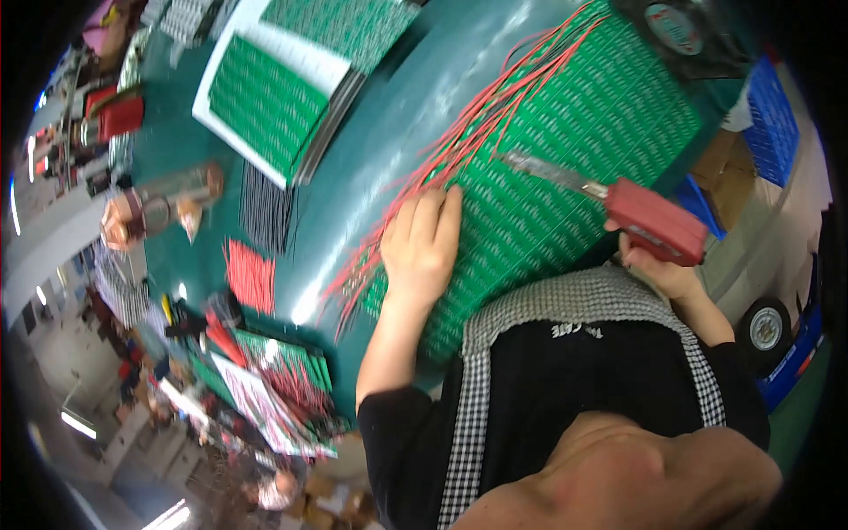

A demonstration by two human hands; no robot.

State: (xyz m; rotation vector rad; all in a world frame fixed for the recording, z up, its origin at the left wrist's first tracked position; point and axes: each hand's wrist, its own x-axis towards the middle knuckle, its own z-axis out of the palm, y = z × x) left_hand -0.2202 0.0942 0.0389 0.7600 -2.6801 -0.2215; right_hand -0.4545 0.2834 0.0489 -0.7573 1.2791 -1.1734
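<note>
My left hand (420, 246) lies on the near ends of a long bundle of red and black wires (481, 115), its fingers stretched out. Beneath it spreads a green sheet of circuit boards (587, 124), with the wires along its left edge. In my right hand (658, 268) is a red gun-shaped tool (654, 221) with a long silver barrel. I cannot tell its exact kind. The barrel points left over the boards, its tip close to the wires. My right fingers are partly hidden behind the red body.
Stacked green boards (265, 106) stand at the far left, near bunches of black wires (267, 208) and red wires (251, 276). Wired boards (283, 367) lie at the near left. A dark bag (685, 40) sits at the back right; a blue crate (770, 124) stands beyond the table.
</note>
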